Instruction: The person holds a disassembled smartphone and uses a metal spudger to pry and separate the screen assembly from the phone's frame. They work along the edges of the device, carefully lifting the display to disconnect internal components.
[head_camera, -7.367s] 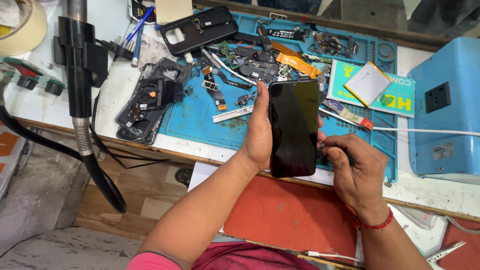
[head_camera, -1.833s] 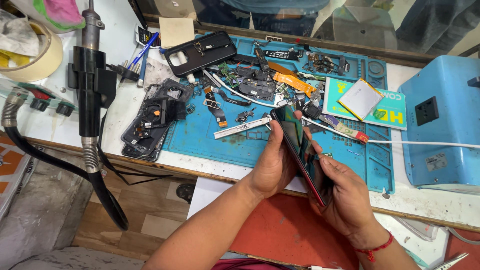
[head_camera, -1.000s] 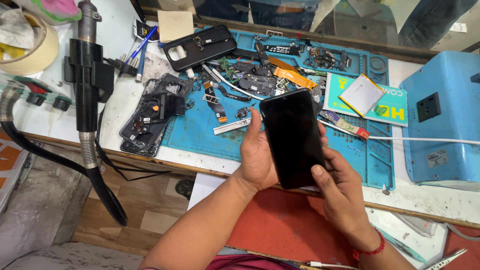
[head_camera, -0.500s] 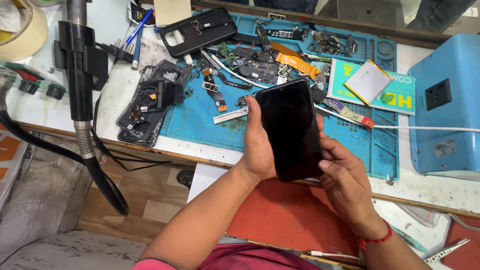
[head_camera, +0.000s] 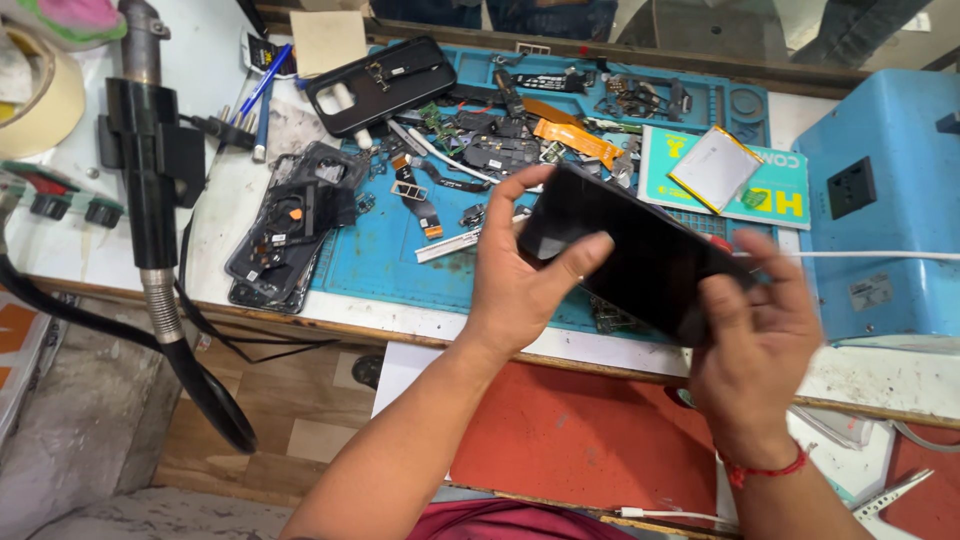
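Observation:
A black smartphone (head_camera: 645, 255) with a dark screen lies slanted between both hands above the front edge of the blue work mat (head_camera: 390, 265). My left hand (head_camera: 520, 275) grips its upper left end, thumb across the glass. My right hand (head_camera: 760, 340) holds the lower right end, with a red thread at the wrist. Under the phone the mat is strewn with several small phone parts, flex cables and an orange ribbon (head_camera: 575, 140).
A black hot-air handpiece (head_camera: 150, 180) with hose lies at the left. A stripped phone frame (head_camera: 290, 225) and a black back cover (head_camera: 380, 85) sit near the mat's left. A silver battery (head_camera: 715, 165) rests on a teal card; a blue box (head_camera: 890, 210) stands right. Tape roll (head_camera: 35, 95) far left.
The phone has turned from nearly upright to slanted sideways between my hands. My right hand shifted right to its lower end, and my left thumb now lies across the screen.

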